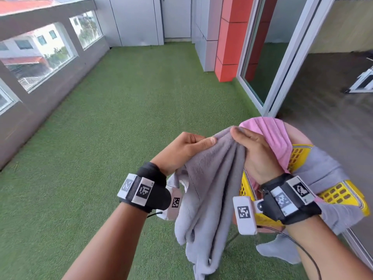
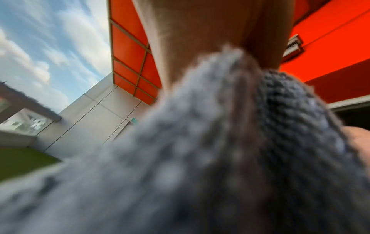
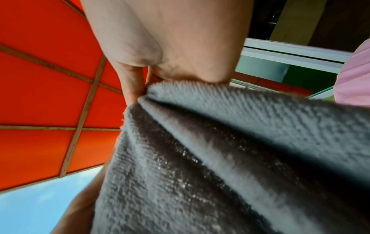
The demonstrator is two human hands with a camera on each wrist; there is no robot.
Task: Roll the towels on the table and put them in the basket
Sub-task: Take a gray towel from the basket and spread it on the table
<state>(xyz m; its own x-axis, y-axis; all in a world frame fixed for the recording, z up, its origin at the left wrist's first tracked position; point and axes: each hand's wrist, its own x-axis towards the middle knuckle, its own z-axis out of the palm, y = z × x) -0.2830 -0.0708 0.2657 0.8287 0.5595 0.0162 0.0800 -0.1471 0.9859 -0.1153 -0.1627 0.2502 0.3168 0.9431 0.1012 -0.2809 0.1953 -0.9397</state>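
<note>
Green turf floored the balcony. Left hand (image 1: 187, 150) and right hand (image 1: 254, 152) pinched the grey towel's (image 1: 210, 190) top edge; it hung beside the yellow basket (image 1: 341, 193). Its tail might drag the turf.

Looking like a home balcony or terrace: artificial green turf (image 1: 125, 110) covering the floor, a low grey parapet (image 1: 46, 81) with glass openings showing neighbouring houses, grey and orange wall panels (image 1: 230, 39), a white-framed sliding glass door (image 1: 282, 63) opening indoors, cloudy sky (image 2: 50, 47) overhead.
</note>
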